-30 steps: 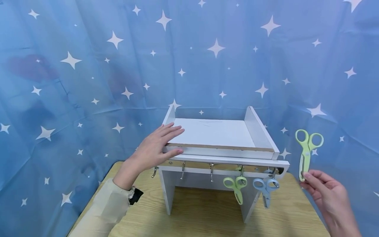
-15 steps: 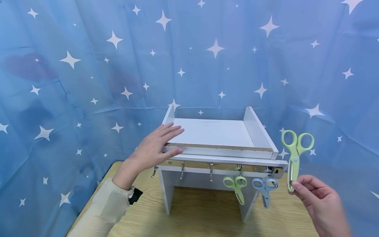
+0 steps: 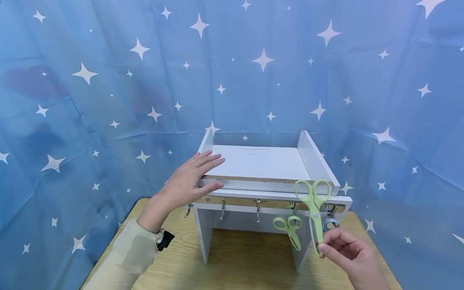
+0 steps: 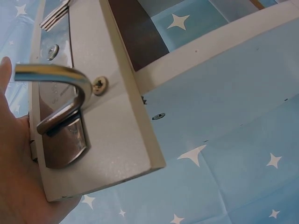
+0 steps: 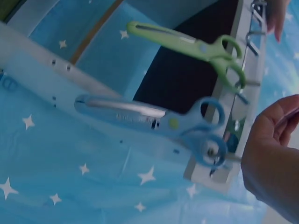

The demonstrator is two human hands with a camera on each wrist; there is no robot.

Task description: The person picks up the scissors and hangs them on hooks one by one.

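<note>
My right hand point(image 3: 351, 255) pinches a pair of green scissors point(image 3: 315, 215) by the blade end, handles up. It holds them in front of the right part of a white shelf unit point(image 3: 268, 185). Behind them, a second pair of green scissors point(image 3: 293, 237) hangs by a handle loop from a hook. Blue scissors point(image 5: 173, 123) hang on the end hook in the right wrist view; my hand hides most of them in the head view. My left hand point(image 3: 183, 183) rests on the unit's left front corner, fingers straight over the top board and thumb along the front edge.
Bare metal hooks, including a middle hook point(image 3: 258, 211) and the left end hook point(image 4: 60, 74), project from the front rail. The unit stands on a wooden table point(image 3: 170, 257). A blue curtain point(image 3: 232, 80) with white stars hangs behind and at both sides.
My right hand has brought the held green scissors leftward and down, from beside the unit to in front of its right hooks. The left hand has stayed in place.
</note>
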